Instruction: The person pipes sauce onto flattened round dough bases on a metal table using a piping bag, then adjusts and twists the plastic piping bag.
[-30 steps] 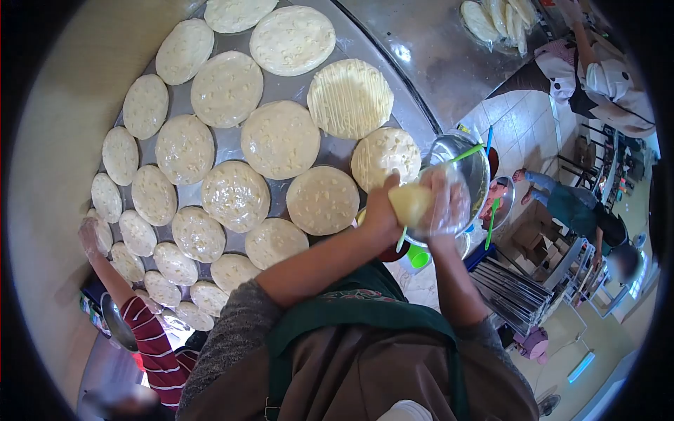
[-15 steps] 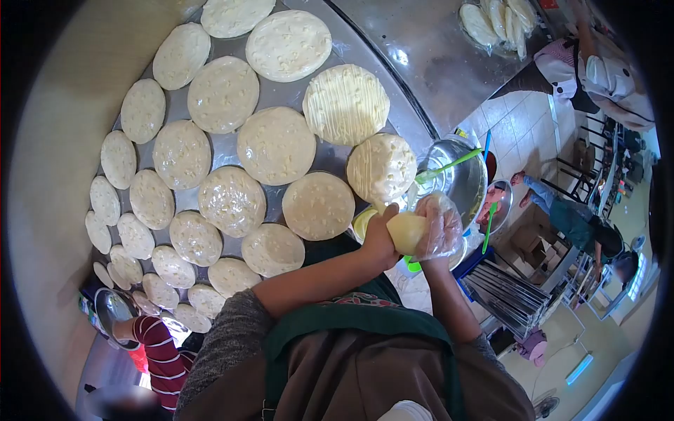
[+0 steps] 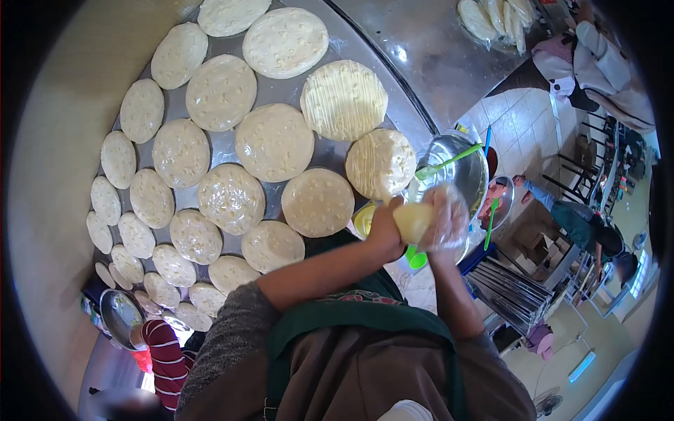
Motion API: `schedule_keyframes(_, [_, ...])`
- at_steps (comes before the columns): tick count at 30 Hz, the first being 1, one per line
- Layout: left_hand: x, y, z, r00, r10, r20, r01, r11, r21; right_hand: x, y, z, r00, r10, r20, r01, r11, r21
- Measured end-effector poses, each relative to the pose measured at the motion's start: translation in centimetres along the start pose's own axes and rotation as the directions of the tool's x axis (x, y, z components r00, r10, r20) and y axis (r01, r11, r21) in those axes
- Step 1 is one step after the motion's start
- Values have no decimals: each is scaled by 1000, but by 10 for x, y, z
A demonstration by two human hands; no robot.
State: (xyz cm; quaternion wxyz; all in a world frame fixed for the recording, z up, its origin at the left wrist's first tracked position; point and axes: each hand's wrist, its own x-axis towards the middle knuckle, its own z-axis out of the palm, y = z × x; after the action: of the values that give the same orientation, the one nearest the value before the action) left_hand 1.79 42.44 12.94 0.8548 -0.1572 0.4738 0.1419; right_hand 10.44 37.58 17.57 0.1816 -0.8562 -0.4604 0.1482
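Note:
Pale yellow cream fills a piping bag held between my two hands. My bare left hand is closed around its tip end. Wrapped in a clear plastic glove, my right hand grips the other end of the bag. Just beyond the tip lies a flat dough round with cream lines over part of its top. Cream stripes cross the whole face of a neighbouring round. The bag's nozzle is hidden by my left hand.
Many plain dough rounds cover the steel table. A large metal bowl with a green spatula stands right. Beyond are a bowl of pinkish filling and stacked metal trays. A striped sleeve reaches toward a pot.
My hands and the piping bag have shifted slightly up and right, along the partly striped round. At lower left, the other person's pot has moved a little.

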Motion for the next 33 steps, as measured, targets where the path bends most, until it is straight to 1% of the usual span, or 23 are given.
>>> schedule_keyframes(2, [28,18,19,984,87,156,-84,996,-25,32,-3,4,924,-319,-212,218,893,-394])
schedule_keyframes(4, [44,37,38,967,113,230,-108,993,-36,67,-26,-5,955,-151,-254,170,984,55])
schedule_keyframes(5, [45,42,43,956,126,263,-119,992,-42,66,-23,-4,957,-146,-250,163,985,49])
schedule_keyframes(6, [40,38,39,972,98,215,-95,995,-25,65,-21,-3,959,-141,-246,156,987,44])
schedule_keyframes(8, [22,15,21,992,40,118,-41,999,4,26,8,6,937,-290,-192,185,883,-431])
schedule_keyframes(9, [30,-9,-4,1000,-10,27,12,997,-74,11,0,-5,958,-261,-121,200,906,-372])
schedule_keyframes(10, [2,-8,-2,1000,-20,-2,20,1000,-4,0,5,-3,937,-317,-150,279,933,-229])
schedule_keyframes(11, [-1,-8,-5,999,-33,6,33,999,26,-1,7,-5,999,0,-35,5,987,161])
schedule_keyframes(13, [5,-7,-3,998,-47,37,46,999,19,9,1,-4,987,-45,-152,59,995,86])
schedule_keyframes(14, [19,2,8,997,-41,68,42,999,-19,31,-11,-5,835,-454,-310,314,857,-410])
schedule_keyframes(15, [18,16,29,985,107,139,-113,993,35,50,-21,-13,893,-365,-263,243,883,-402])
schedule_keyframes(16, [36,28,41,991,-5,130,8,1000,-20,65,-28,-17,952,-167,-255,143,984,-109])
schedule_keyframes(17, [43,35,46,976,64,207,-62,998,-15,77,-32,-19,983,29,-183,6,982,188])
schedule_keyframes(18, [45,38,48,951,129,281,-130,991,-14,82,-34,-20,978,199,-56,-152,877,455])
schedule_keyframes(19, [39,34,46,966,125,227,-138,989,44,74,-26,-15,904,-296,-309,209,936,-285])
schedule_keyframes(21, [12,15,31,985,124,117,-142,977,160,44,-20,-14,895,-333,-296,241,920,-309])
schedule_keyframes(22, [2,5,21,995,63,73,-73,987,141,31,-18,-14,890,-354,-288,258,911,-321])
schedule_keyframes(24, [-6,-11,0,998,-56,-11,57,994,93,9,-5,-9,973,-107,-206,106,994,-17])
schedule_keyframes(26, [13,-8,7,999,-17,51,15,999,45,13,-6,-10,975,-90,-204,89,996,-18])
schedule_keyframes(28, [29,11,34,989,43,140,-44,999,0,53,-13,-17,896,-330,-298,228,916,-330])
schedule_keyframes(30, [61,27,37,942,34,333,-55,997,53,78,-27,-21,965,-37,-262,70,990,120])
schedule_keyframes(31, [57,25,36,953,22,302,-42,997,61,82,-30,-22,976,103,-192,-33,941,338])
schedule_keyframes(33, [40,16,32,970,-1,244,-19,997,78,63,-19,-19,941,-162,-297,136,985,-106])
